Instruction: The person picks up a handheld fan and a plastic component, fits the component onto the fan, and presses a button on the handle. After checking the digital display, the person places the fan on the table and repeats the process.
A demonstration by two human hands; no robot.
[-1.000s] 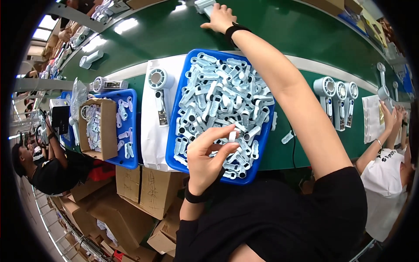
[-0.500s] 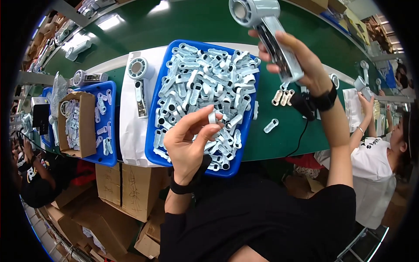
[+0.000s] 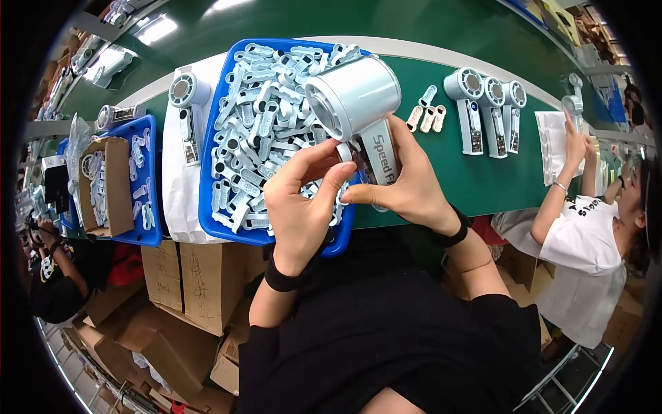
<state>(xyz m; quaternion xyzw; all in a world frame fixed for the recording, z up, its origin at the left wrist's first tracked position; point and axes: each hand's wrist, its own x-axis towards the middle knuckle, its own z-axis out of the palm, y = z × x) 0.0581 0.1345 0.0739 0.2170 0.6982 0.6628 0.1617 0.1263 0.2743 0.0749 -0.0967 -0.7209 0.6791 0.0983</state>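
My right hand (image 3: pixel 408 186) grips the handle of a pale blue handheld fan body (image 3: pixel 358 103), held above the near edge of the blue tray (image 3: pixel 207 207). Its round head points left toward me. My left hand (image 3: pixel 301 200) pinches a small pale blue plastic piece against the fan's handle, just below the head. The tray is heaped with several pale blue plastic cover pieces (image 3: pixel 255 124). Both wrists wear black bands.
Another fan body (image 3: pixel 185 103) lies on white foam left of the tray. Three fan bodies (image 3: pixel 486 103) and small pieces (image 3: pixel 427 116) lie on the green belt at right. A person in white (image 3: pixel 586 228) works there. A second blue tray (image 3: pixel 141 179) and cardboard box sit left; cartons below.
My right hand has brought the fan body down from the far belt to my front. My left hand left the tray's pile and now meets the fan's handle with a small piece.
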